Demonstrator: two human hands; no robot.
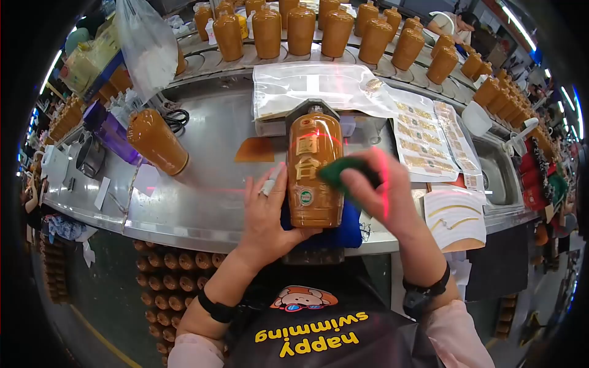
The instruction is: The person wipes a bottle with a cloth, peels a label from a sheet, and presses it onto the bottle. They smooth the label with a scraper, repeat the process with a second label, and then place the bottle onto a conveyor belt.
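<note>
A glossy brown bottle (316, 205) with gold characters and a small green-and-white emblem lies in a dark cradle (313, 105) in front of me, its neck end away from me. My left hand (265, 214) steadies its lower left side, with the thumb at the base and a white wrap on one finger. Held in my right hand (380, 187) is a dark green pad (343, 173), pressed to the right side of the gold characters. The hand is slightly blurred. Red light lines cross the bottle and my right hand. Blue cloth (351, 224) shows beneath the bottle.
Another brown bottle (156, 142) stands at left on the metal bench (208, 211). Sheets of gold decals (423, 138) lie at right, beside a sink (500, 178). Several bottles ride the conveyor (211, 61) behind. A plastic bag (146, 49) hangs at upper left. A person (453, 26) sits far right.
</note>
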